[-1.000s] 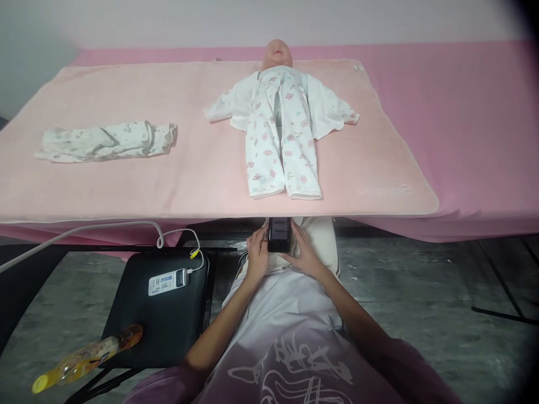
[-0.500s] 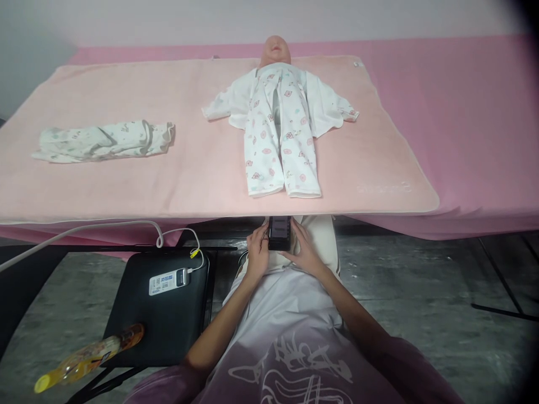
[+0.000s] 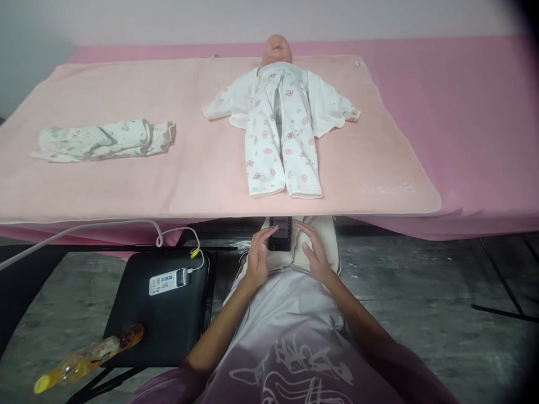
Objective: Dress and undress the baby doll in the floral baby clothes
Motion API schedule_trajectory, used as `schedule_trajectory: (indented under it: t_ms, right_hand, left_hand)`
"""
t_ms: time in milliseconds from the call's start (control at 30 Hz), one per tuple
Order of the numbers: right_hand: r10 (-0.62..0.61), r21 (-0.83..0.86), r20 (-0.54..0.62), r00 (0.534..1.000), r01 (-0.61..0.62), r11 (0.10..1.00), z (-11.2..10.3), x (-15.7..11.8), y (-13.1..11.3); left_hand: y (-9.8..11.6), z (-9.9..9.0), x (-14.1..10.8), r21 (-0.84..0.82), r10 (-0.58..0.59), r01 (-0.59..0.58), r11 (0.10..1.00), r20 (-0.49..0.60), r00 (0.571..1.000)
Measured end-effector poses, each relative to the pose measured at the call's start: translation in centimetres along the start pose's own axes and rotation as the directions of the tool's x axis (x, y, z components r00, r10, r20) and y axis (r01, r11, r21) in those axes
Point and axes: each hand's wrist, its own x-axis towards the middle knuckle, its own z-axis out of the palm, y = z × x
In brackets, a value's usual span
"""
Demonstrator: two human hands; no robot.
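Note:
On my lap, below the table's front edge, lies a dark handheld device with a screen (image 3: 281, 235); the table edge may cover its far end. My left hand (image 3: 258, 258) is open at its left side, the fingers stretched over its edge to the screen. My right hand (image 3: 314, 249) is open just right of the device, fingers extended and apart from it. Beyond them a baby doll (image 3: 277, 50) lies on its back, with a white top (image 3: 240, 101) under its arms and patterned white trousers (image 3: 265, 151) laid over its body and legs.
A rolled patterned cloth (image 3: 105, 140) lies to the left on the pale pink mat (image 3: 197, 168). By my left side, a black stool (image 3: 168, 325) holds a white power bank (image 3: 168, 281) with a cable plugged in and a yellow-capped bottle (image 3: 84, 359) jutting over its edge.
Both hands have loosened from the sides of the device. The left fingers now reach over its screen, and the right hand has drawn slightly away to the right.

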Motion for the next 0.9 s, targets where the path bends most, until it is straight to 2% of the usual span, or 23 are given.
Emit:
schedule_trajectory:
  t_ms: [133,233,300,400,433,467,533,600,633,700,800,900]
  right_hand:
    - [-0.094,0.028,-0.098,0.991,0.097,0.995,-1.0,0.6,-2.2]
    - [-0.208,0.003,-0.154,0.966,0.211,0.977,-2.7,1.9,-4.0]
    - [-0.331,-0.031,-0.18,0.926,0.331,0.943,-4.4,3.5,-5.4]
    - [-0.516,-0.114,-0.222,0.828,0.503,0.857,-7.2,7.5,-8.1]
    - [-0.551,-0.151,-0.225,0.804,0.53,0.835,-8.0,9.2,-9.1]
    - [-0.562,-0.187,-0.227,0.795,0.531,0.826,-8.8,11.1,-10.2]
    - [-0.534,-0.247,-0.228,0.814,0.482,0.841,-10.1,15.5,-12.2]
    - [-0.494,-0.258,-0.15,0.856,0.449,0.856,-11.0,20.6,-13.6]
    - [-0.512,-0.243,-0.151,0.846,0.47,0.849,-11.3,23.3,-14.1]
    - [-0.507,-0.264,-0.084,0.858,0.471,0.842,-11.6,28.9,-14.2]
    - [-0.424,-0.403,0.026,0.905,0.398,0.824,-11.4,36.5,-13.3]
    - [-0.253,-0.512,0.072,0.965,0.253,0.821,-10.4,42.0,-11.8]
  left_hand:
    - [0.9,-1.3,1.5,0.052,0.175,-0.176,0.983,0.009,0.984]
    - [2.0,-2.8,4.0,0.118,0.364,-0.36,0.926,-0.011,0.932]
    - [3.2,-4.1,6.4,0.199,0.487,-0.472,0.859,-0.029,0.873]
    - [5.8,-5.9,11.2,0.312,0.629,-0.583,0.75,-0.066,0.774]
    - [6.9,-6.5,13.1,0.337,0.636,-0.584,0.738,-0.06,0.769]
    - [7.9,-6.9,15.2,0.355,0.615,-0.562,0.747,-0.05,0.787]
    - [9.6,-7.6,19.7,0.367,0.534,-0.492,0.789,-0.015,0.846]
    - [10.5,-7.9,24.7,0.336,0.467,-0.436,0.835,-0.012,0.884]
    - [10.5,-8.0,27.4,0.307,0.418,-0.395,0.866,-0.011,0.908]
    - [9.7,-8.1,32.8,0.276,0.369,-0.356,0.893,0.008,0.93]
    - [7.4,-7.9,40.0,0.303,0.257,-0.273,0.913,0.093,0.962]
    - [5.5,-7.4,44.7,0.308,0.142,-0.178,0.934,0.138,0.98]
